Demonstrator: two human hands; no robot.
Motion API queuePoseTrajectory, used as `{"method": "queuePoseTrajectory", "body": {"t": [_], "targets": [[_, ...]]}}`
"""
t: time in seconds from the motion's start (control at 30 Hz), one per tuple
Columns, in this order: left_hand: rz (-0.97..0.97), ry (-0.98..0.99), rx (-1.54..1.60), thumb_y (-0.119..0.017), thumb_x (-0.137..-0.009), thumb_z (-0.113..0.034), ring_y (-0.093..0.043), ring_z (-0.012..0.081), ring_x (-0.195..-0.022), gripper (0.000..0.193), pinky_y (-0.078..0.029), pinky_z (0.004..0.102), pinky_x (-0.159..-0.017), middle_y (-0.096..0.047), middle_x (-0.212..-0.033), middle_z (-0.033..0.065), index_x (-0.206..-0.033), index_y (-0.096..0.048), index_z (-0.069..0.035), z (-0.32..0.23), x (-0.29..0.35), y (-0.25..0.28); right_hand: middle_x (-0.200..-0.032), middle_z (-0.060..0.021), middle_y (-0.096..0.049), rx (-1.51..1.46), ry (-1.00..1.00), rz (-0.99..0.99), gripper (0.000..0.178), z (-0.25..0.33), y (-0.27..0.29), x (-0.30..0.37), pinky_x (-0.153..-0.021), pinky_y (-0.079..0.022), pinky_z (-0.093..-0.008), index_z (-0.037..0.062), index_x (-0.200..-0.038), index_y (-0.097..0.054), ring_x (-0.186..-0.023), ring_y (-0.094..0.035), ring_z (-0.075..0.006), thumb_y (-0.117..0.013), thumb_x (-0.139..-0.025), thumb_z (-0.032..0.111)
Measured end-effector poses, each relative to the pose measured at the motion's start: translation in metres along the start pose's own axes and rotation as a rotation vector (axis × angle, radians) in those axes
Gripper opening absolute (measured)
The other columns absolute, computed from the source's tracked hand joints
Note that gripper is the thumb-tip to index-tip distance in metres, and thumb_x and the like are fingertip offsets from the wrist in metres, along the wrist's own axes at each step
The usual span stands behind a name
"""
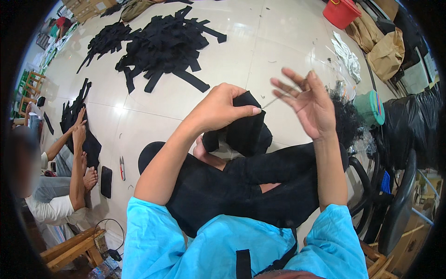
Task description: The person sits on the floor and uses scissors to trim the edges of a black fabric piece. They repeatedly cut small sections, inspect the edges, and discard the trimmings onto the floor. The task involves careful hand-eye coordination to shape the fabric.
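My left hand (218,109) pinches the upper edge of a folded piece of black cloth (251,130), with the thumb flat on its front. The cloth hangs in front of my crossed legs, close to my bare foot (204,153). To the right, my right hand (313,107) is raised with its palm partly turned up. Thumb and index finger meet on a thin dark thread (276,98), which stretches back to the cloth by my left thumb. The other fingers are spread and slightly blurred.
A large pile of black cloth strips (162,46) and a smaller pile (107,39) lie on the tiled floor. Thread snips (122,168) and a phone (106,182) are at left, beside a seated co-worker handling black cloth (90,139). A red bucket (341,14) and green container (369,108) stand right.
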State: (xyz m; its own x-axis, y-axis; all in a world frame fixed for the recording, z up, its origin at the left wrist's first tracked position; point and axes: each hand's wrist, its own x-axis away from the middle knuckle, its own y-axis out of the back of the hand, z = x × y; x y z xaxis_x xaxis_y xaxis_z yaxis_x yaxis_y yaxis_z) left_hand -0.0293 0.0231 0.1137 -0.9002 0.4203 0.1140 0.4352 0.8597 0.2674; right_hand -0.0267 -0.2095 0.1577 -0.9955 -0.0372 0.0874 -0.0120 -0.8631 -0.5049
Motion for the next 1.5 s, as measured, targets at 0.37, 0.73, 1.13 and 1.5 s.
{"method": "queuePoseTrajectory", "body": {"t": [0.37,0.73,1.13,1.5], "targets": [[0.042,0.024,-0.071,-0.085,-0.089,-0.026,-0.065,0.0104,-0.069,0.030,-0.054,0.0298,-0.066,-0.073,-0.076,0.0051,-0.091,-0.078,0.002,0.003,-0.001,-0.003,-0.084,-0.0240,-0.070,1.324,0.421,0.484,0.026,-0.023,0.008,0.018,-0.071,-0.054,-0.0466,-0.0019,-0.086,-0.067,-0.077,-0.070,-0.0420,-0.069,-0.098,0.021],[-0.011,-0.010,-0.039,-0.086,-0.088,-0.032,-0.070,0.0154,-0.072,0.034,-0.056,0.0308,-0.071,-0.075,-0.079,0.0061,-0.092,-0.079,0.001,-0.005,0.000,0.004,-0.082,0.0011,-0.058,0.768,0.197,0.337,0.035,0.060,0.098,-0.033,-0.073,-0.042,-0.0286,0.0096,-0.071,-0.055,-0.080,-0.051,-0.0078,-0.075,-0.098,0.017],[0.022,-0.036,0.059,-0.086,-0.089,-0.031,-0.068,0.0124,-0.070,0.030,-0.055,0.0300,-0.069,-0.075,-0.077,0.0050,-0.094,-0.080,-0.002,-0.004,0.002,0.002,-0.088,-0.0120,-0.074,0.916,0.266,0.392,0.030,-0.014,0.023,0.007,-0.054,-0.045,-0.0284,0.0009,-0.103,-0.064,-0.059,-0.061,-0.0119,-0.066,-0.105,0.031],[0.137,-0.219,-0.135,-0.088,-0.084,-0.024,-0.070,0.0140,-0.077,0.033,-0.057,0.0308,-0.076,-0.077,-0.087,0.0069,-0.105,-0.078,0.000,0.005,-0.002,0.001,-0.064,0.0128,-0.046,0.586,-0.093,0.442,0.037,0.013,0.036,0.002,-0.052,-0.025,-0.0218,0.0144,-0.067,-0.057,-0.057,-0.036,-0.0003,-0.077,-0.097,0.024]]}}
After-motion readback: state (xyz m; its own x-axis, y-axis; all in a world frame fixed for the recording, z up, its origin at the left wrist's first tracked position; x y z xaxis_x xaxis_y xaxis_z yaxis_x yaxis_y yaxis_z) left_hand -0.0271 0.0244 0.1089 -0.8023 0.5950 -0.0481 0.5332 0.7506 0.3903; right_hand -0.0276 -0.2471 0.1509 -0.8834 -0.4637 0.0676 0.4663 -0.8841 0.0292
